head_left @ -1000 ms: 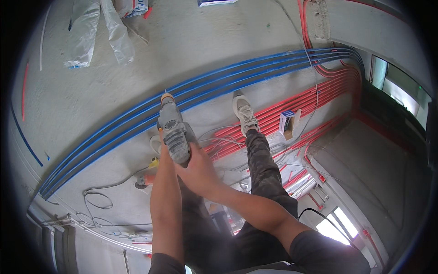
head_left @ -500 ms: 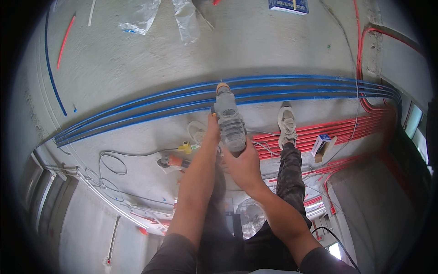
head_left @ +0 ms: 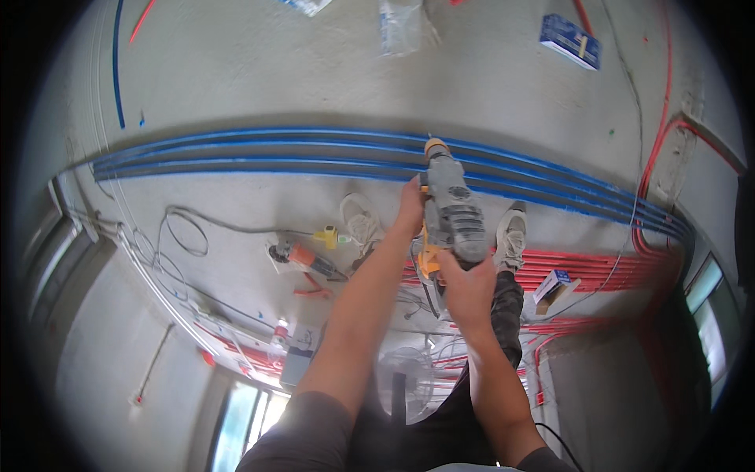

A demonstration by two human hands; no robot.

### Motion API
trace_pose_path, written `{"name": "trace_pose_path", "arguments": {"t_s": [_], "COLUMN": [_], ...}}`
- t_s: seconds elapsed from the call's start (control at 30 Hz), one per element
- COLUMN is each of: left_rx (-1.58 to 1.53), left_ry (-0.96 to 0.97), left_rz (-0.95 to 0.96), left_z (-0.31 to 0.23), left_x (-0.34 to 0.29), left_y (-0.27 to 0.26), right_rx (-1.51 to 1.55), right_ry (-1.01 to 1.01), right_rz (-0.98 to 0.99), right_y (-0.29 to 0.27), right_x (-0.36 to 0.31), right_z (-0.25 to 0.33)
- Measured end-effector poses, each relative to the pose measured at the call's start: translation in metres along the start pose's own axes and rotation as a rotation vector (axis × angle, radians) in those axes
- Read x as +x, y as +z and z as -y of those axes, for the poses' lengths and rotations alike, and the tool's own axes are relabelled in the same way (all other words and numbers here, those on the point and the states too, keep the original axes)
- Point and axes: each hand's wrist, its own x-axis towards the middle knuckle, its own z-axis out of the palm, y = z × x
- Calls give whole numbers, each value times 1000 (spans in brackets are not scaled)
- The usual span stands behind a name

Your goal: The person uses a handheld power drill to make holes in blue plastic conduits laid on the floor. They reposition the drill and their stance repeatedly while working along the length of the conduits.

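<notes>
Left hand and right hand, partly hidden, grip a drill.

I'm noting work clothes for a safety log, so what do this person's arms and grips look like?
Short, dark sleeves, with no marking that shows, leave both forearms bare. The left grip and right grip are ungloved human hands. No watch or band shows.
</notes>
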Motion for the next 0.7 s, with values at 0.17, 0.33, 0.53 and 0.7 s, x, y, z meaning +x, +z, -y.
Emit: {"name": "trace_pose_path", "arguments": {"t_s": [0.17, 0.33, 0.53, 0.7], "left_rx": [299, 290, 393, 453], "left_ry": [190, 228, 260, 264], "left_rz": [-50, -70, -84, -107], "left_z": [8, 18, 12, 15], "left_x": [1, 2, -6, 5], "left_y": [14, 15, 24, 17], "right_rx": [97, 51, 51, 51], "right_ry": [30, 7, -48, -50], "right_rz": [9, 15, 58, 48], "right_y": [-16, -14, -19, -13], "right_x": [9, 11, 17, 20], "right_z": [8, 18, 11, 11]}}
